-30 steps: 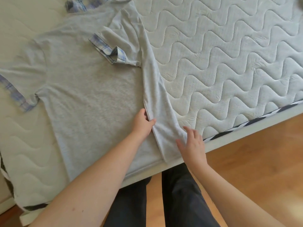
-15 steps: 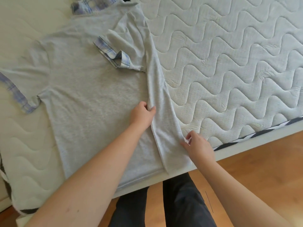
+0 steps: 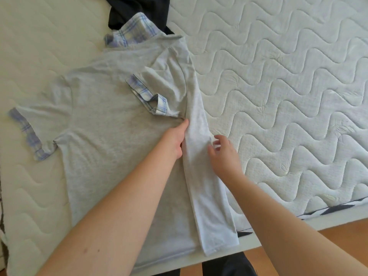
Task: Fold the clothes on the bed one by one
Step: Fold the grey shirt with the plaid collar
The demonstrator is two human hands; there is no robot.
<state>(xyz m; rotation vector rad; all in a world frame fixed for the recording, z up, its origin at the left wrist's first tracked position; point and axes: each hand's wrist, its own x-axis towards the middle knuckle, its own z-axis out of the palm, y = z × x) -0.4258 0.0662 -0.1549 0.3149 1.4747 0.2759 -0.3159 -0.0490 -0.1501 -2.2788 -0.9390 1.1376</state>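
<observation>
Hands come first, both low on the right side of the grey shirt (image 3: 111, 124), which lies spread flat on the mattress (image 3: 278, 96) with its hem at the near edge and its plaid collar (image 3: 131, 32) at the far end. The shirt's long axis runs away from the person, and its right side is already turned in as a narrow folded strip (image 3: 203, 176) along that same line. The left hand (image 3: 175, 138) lies flat with straight fingers against the strip's inner edge, pressing cloth rather than gripping it. The right hand (image 3: 223, 154) sits on the strip's outer edge; its fingers look loosely curled, and it is hard to tell whether they pinch the cloth or only touch it. Further off, the folded right sleeve's plaid cuff (image 3: 147, 94) rests on the chest, just beyond the left fingertips. The left sleeve (image 3: 33, 134) lies unfolded, well apart from both hands, nearer the left arm. Beyond the collar lies a dark garment (image 3: 127, 10).
</observation>
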